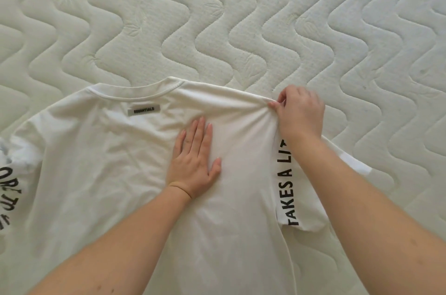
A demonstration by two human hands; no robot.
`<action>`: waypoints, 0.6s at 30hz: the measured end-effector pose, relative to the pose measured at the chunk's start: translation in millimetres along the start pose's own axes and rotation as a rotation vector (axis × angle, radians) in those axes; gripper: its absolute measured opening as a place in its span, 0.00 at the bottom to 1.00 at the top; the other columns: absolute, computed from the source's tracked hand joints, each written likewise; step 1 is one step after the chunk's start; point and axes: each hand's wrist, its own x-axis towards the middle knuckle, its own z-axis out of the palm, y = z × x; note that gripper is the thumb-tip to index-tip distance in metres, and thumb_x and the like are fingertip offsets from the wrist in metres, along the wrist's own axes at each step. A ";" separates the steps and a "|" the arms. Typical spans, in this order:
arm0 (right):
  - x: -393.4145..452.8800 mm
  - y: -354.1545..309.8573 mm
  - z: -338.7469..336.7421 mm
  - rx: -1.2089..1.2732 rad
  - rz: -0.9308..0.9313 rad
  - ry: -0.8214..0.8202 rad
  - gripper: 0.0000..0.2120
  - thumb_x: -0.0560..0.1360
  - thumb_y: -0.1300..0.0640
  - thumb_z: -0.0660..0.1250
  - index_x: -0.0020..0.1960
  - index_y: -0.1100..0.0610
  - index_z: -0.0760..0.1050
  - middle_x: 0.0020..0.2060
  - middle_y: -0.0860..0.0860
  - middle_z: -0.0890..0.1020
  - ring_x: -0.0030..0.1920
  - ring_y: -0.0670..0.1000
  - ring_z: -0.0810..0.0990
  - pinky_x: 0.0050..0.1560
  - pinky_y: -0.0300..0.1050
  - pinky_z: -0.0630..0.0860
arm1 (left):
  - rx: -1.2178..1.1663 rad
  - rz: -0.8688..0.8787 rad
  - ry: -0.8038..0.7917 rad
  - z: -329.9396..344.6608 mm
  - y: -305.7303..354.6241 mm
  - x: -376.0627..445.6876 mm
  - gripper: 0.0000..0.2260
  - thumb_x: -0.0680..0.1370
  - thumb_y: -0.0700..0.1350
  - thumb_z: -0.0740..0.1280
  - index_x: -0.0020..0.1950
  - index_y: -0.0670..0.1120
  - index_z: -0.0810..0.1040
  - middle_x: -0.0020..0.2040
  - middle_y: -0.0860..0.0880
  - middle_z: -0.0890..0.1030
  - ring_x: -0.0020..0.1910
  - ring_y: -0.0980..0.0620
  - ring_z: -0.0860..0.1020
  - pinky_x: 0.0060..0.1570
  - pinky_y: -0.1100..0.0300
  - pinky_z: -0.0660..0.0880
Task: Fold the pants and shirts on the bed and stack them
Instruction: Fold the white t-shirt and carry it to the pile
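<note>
White cotton T-shirt lies flat on the quilted mattress, collar away. Her right hand pinches the shoulder seam; the left hand, flat, presses inboard, marking the fold line.

Both bare forearms reach forward from the lower edge. The left hand lies flat, palm down, fingers straight and close together, thumb spread to the side. The right hand, farther forward, is bent at the wrist, fingers curled, thumb and fingertips in a pinching grip.
</note>
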 end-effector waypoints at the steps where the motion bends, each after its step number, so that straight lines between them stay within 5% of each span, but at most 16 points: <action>1: -4.2 -5.7 3.3 0.014 -0.035 0.051 0.10 0.78 0.49 0.66 0.53 0.55 0.76 0.51 0.53 0.78 0.54 0.57 0.73 0.57 0.49 0.63 | 0.007 0.007 0.004 -0.1 0.2 0.5 0.35 0.76 0.56 0.55 0.80 0.41 0.54 0.80 0.41 0.55 0.80 0.47 0.51 0.77 0.47 0.50; 6: -16.4 -60.7 22.5 0.181 -0.418 0.031 0.16 0.80 0.57 0.62 0.67 0.57 0.74 0.64 0.54 0.77 0.65 0.58 0.73 0.65 0.51 0.63 | -0.007 0.015 0.025 -0.3 1.2 1.3 0.33 0.78 0.56 0.54 0.79 0.40 0.57 0.80 0.42 0.56 0.80 0.46 0.53 0.77 0.46 0.51; 12: -4.7 -113.9 52.7 0.099 -0.759 -0.320 0.26 0.84 0.49 0.50 0.80 0.54 0.50 0.80 0.47 0.52 0.79 0.46 0.47 0.77 0.41 0.39 | -0.020 0.024 -0.018 0.0 -0.2 2.1 0.30 0.77 0.55 0.55 0.76 0.40 0.63 0.75 0.40 0.67 0.77 0.41 0.58 0.76 0.45 0.51; 18: 14.8 -101.7 66.4 -0.096 -0.678 -0.224 0.27 0.84 0.46 0.44 0.81 0.52 0.44 0.80 0.46 0.47 0.79 0.44 0.42 0.76 0.41 0.36 | -0.013 -0.004 0.001 -2.1 2.8 2.3 0.33 0.78 0.56 0.54 0.79 0.40 0.58 0.80 0.42 0.56 0.80 0.47 0.50 0.77 0.49 0.48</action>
